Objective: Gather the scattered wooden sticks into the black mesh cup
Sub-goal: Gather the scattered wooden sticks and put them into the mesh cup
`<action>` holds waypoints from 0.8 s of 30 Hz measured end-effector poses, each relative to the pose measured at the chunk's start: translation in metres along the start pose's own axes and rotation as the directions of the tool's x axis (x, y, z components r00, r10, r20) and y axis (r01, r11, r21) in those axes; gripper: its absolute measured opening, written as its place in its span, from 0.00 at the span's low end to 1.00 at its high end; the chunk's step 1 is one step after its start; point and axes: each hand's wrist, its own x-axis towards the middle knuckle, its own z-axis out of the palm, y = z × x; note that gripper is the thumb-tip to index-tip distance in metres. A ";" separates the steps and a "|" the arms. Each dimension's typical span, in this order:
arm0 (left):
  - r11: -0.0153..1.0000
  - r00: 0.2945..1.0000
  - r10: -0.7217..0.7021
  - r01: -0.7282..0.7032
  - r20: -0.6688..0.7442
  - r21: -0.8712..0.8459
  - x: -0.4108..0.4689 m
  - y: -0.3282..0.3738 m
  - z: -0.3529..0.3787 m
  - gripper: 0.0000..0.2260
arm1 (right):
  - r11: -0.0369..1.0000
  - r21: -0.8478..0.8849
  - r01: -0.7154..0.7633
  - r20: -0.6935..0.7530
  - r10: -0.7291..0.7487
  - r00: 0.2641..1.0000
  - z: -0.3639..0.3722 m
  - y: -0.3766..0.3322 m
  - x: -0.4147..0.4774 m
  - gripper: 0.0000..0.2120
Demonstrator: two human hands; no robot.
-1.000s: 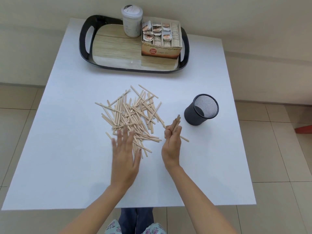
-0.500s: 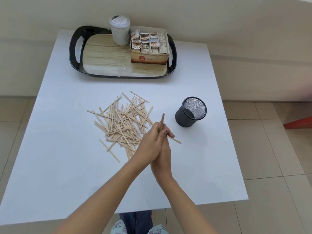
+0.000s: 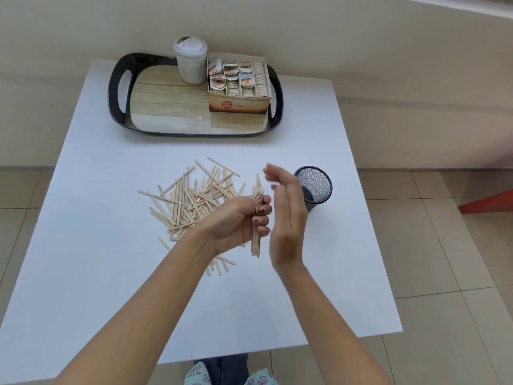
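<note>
A pile of pale wooden sticks (image 3: pixel 191 198) lies scattered in the middle of the white table (image 3: pixel 111 273). My left hand (image 3: pixel 238 223) is shut on a small upright bundle of sticks (image 3: pixel 256 243), raised just right of the pile. My right hand (image 3: pixel 287 212) is held edge-on beside the bundle with its fingers spread and nothing in it. The black mesh cup (image 3: pixel 317 187) stands upright just behind my right hand, partly hidden by it; I see no sticks inside.
A black tray (image 3: pixel 116 107) with a wood-pattern base sits at the table's far edge. It carries a white lidded jar (image 3: pixel 191 61) and an open box of tea sachets (image 3: pixel 240 84). Tiled floor surrounds the table; a red object (image 3: pixel 488 202) lies at right.
The stick bundle passed from my right hand to my left. My left hand left the pile and closed on it; my right hand opened and drew slightly right.
</note>
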 end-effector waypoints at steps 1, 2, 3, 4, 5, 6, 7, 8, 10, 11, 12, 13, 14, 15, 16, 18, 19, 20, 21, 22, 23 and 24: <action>1.000 1.000 -0.016 0.017 0.026 -0.010 -0.001 0.001 0.001 0.11 | 0.999 0.004 -0.035 0.038 0.034 0.999 0.002 -0.003 0.010 0.16; 1.000 0.999 -0.024 0.024 0.046 -0.013 -0.001 0.001 0.002 0.11 | 0.996 0.000 -0.086 0.081 0.086 0.993 0.003 -0.005 0.018 0.17; 0.999 0.998 -0.028 0.029 0.060 -0.016 -0.001 0.001 0.003 0.12 | 0.991 0.002 -0.135 0.117 0.134 0.984 0.003 -0.007 0.024 0.18; 0.999 0.997 -0.036 0.037 0.071 -0.018 -0.002 0.001 0.003 0.12 | 0.983 0.009 -0.182 0.146 0.179 0.973 0.001 -0.007 0.028 0.19; 0.999 0.996 -0.045 0.046 0.079 -0.022 -0.002 0.002 0.003 0.12 | 0.974 0.027 -0.227 0.163 0.220 0.962 -0.001 -0.006 0.030 0.20; 0.998 0.995 -0.053 0.056 0.085 -0.032 -0.002 0.002 0.003 0.11 | 0.963 0.047 -0.264 0.171 0.253 0.952 -0.004 -0.006 0.031 0.21; 0.997 0.994 -0.060 0.064 0.089 -0.044 -0.001 0.003 0.003 0.10 | 0.955 0.072 -0.289 0.177 0.273 0.946 -0.006 -0.006 0.029 0.22; 0.996 0.994 -0.062 0.067 0.090 -0.053 -0.001 0.004 0.003 0.09 | 0.948 0.092 -0.304 0.179 0.284 0.942 -0.007 -0.005 0.027 0.23; 0.997 0.995 -0.055 0.059 0.085 -0.050 0.001 0.006 0.002 0.08 | 0.940 0.115 -0.322 0.182 0.298 0.937 -0.007 -0.003 0.021 0.24; 0.997 0.995 -0.054 0.058 0.080 -0.043 0.001 0.006 0.001 0.08 | 0.937 0.118 -0.329 0.178 0.306 0.935 -0.006 -0.002 0.017 0.24; 0.997 0.996 -0.056 0.059 0.074 -0.039 0.002 0.005 0.000 0.09 | 0.936 0.118 -0.333 0.169 0.311 0.935 -0.005 -0.001 0.013 0.24; 0.997 0.996 -0.058 0.061 0.068 -0.039 0.002 0.005 0.000 0.10 | 0.935 0.118 -0.334 0.158 0.314 0.936 -0.004 0.000 0.010 0.24; 0.997 0.996 -0.060 0.062 0.061 -0.044 0.003 0.003 -0.001 0.10 | 0.933 0.118 -0.339 0.149 0.321 0.935 -0.003 0.001 0.008 0.24; 0.996 0.997 -0.061 0.064 0.051 -0.054 0.003 0.002 -0.001 0.10 | 0.932 0.116 -0.344 0.142 0.327 0.934 -0.003 0.002 0.007 0.24; 0.996 0.997 -0.065 0.067 0.038 -0.066 0.004 0.000 -0.001 0.11 | 0.932 0.108 -0.345 0.135 0.330 0.934 -0.003 0.002 0.007 0.23; 0.992 0.997 -0.079 0.079 0.009 -0.094 0.005 -0.002 -0.001 0.16 | 0.941 0.072 -0.330 0.116 0.320 0.940 -0.002 0.002 0.008 0.21; 0.989 0.996 -0.083 0.082 -0.006 -0.119 0.006 -0.002 -0.002 0.18 | 0.948 0.056 -0.314 0.102 0.307 0.946 -0.001 0.002 0.008 0.20; 0.985 0.996 -0.082 0.078 -0.020 -0.155 0.007 -0.001 -0.002 0.19 | 0.954 0.050 -0.296 0.086 0.291 0.953 -0.001 0.003 0.008 0.19; 0.978 0.997 -0.074 0.065 -0.035 -0.197 0.008 0.000 -0.002 0.20 | 0.959 0.052 -0.279 0.069 0.275 0.959 -0.002 0.003 0.008 0.19; 0.969 0.997 -0.058 0.044 -0.053 -0.241 0.009 0.001 -0.001 0.21 | 0.961 0.066 -0.268 0.043 0.265 0.963 -0.002 0.004 0.007 0.19; 0.960 0.997 -0.033 0.010 -0.075 -0.281 0.010 0.003 -0.001 0.22 | 0.956 0.106 -0.272 0.006 0.273 0.962 -0.002 0.005 0.005 0.19; 0.951 0.995 0.005 -0.036 -0.101 -0.307 0.011 0.005 0.000 0.24 | 0.932 0.198 -0.303 -0.044 0.317 0.947 -0.002 0.006 0.000 0.20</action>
